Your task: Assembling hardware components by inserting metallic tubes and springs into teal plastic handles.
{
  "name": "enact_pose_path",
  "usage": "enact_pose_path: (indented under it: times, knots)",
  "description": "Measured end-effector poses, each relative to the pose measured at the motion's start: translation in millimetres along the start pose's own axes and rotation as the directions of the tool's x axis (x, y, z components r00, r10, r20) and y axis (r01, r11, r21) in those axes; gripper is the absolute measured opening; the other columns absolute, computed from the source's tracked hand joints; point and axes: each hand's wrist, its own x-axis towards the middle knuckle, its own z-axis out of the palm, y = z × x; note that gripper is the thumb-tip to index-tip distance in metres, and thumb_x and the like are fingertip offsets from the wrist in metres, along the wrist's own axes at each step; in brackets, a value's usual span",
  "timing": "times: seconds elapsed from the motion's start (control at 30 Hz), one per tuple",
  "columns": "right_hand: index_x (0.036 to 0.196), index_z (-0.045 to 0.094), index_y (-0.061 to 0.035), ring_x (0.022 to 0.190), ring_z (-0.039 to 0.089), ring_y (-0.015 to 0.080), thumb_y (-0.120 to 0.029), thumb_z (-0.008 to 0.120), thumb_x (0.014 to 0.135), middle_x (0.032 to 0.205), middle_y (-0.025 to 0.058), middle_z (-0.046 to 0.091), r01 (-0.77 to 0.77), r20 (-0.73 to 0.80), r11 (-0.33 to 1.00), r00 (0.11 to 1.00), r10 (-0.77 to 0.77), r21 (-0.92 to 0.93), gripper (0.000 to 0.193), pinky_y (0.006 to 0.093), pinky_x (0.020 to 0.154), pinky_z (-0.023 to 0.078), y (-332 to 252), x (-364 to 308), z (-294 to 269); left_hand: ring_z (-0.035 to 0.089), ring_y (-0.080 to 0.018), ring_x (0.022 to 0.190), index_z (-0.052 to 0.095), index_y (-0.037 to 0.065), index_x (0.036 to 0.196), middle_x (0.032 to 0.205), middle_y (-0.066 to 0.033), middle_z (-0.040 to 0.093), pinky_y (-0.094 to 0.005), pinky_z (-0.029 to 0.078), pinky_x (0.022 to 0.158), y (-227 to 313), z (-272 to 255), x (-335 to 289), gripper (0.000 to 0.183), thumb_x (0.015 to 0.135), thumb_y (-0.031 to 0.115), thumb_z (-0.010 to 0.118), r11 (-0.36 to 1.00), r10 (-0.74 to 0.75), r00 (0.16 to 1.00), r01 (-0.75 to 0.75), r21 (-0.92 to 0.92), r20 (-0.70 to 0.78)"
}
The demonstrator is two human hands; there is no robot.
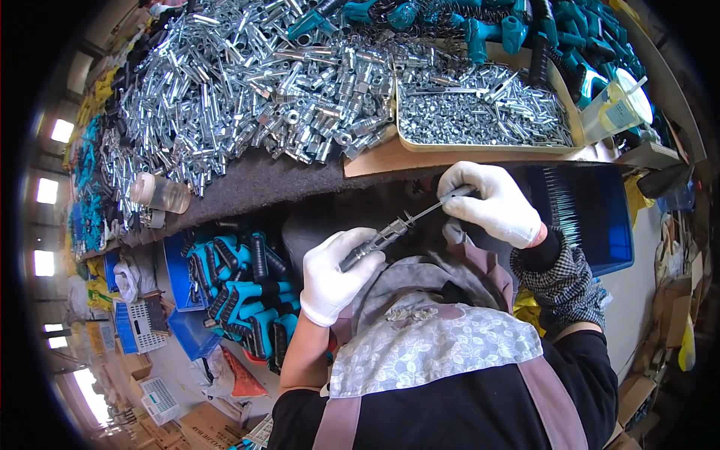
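Note:
White gloves cover both of my hands. My left hand (pixel 335 274) is closed around a metal fitting (pixel 390 234), a stepped silver cylinder tilted up to the right, with a ring-like piece near its upper end. In my right hand (pixel 491 204), thumb and fingers pinch a slim metal rod (pixel 431 210) that runs down to the upper end of the fitting. Whether the rod sits inside the fitting or only touches it, I cannot tell. Both hands are over my lap, just short of the bench edge.
Loose metal fittings (pixel 247 90) lie heaped on the bench. Beside them a shallow tray (pixel 450 147) holds small metal parts. Clear plastic containers (pixel 616 112) and a lidded jar (pixel 161 193) stand near the edge. Teal tool housings (pixel 255 300) fill the lower left; a blue bin (pixel 611 225) is right.

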Motion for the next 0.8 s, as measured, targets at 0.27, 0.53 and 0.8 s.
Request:
enact_pose_path:
  times: [0.27, 0.53, 0.8]
  knots:
    - [0.098, 0.063, 0.0018, 0.076, 0.064, 0.0152, -0.012, 0.067, 0.085, 0.083, 0.0092, 0.067, 0.086, 0.144, 0.996, 0.985, -0.09, 0.035, 0.019, 0.0296, 0.072, 0.051, 9.5, 3.8, 14.8, 0.069, -0.0263, 0.073, 0.071, 0.0, 0.102, 0.086, -0.0157, 0.07, -0.0329, 0.054, 0.069, -5.1, 2.3, -3.3, 0.028, 0.075, 0.006, 0.078, 0.998, 0.029, 0.997, -0.025, -0.056, 0.067]
    - [0.098, 0.063, 0.0018, 0.076, 0.065, 0.0154, -0.011, 0.067, 0.086, 0.083, 0.0099, 0.068, 0.022, 0.129, 0.999, 0.991, -0.027, 0.042, 0.018, 0.03, 0.071, 0.051, 13.1, 0.5, 17.7, 0.07, -0.0271, 0.074, 0.071, 0.0, 0.103, 0.086, -0.0152, 0.069, -0.0327, 0.054, 0.068, -5.4, 2.3, -1.6, 0.029, 0.076, 0.007, 0.079, 0.999, 0.011, 0.997, -0.009, -0.031, 0.073]
    - [0.102, 0.057, -0.0011, 0.082, 0.07, 0.0291, -0.014, 0.075, 0.083, 0.086, 0.0151, 0.067, 0.278, 0.113, 0.953, 0.958, -0.265, -0.123, 0.029, 0.036, 0.073, 0.053, 30.4, -6.4, 42.5, 0.071, -0.0277, 0.075, 0.072, -0.001, 0.103, 0.087, -0.0159, 0.07, -0.0327, 0.055, 0.069, -17.0, 12.9, -6.5, 0.03, 0.075, 0.007, 0.08, 0.988, 0.068, 0.992, -0.052, -0.143, 0.109]
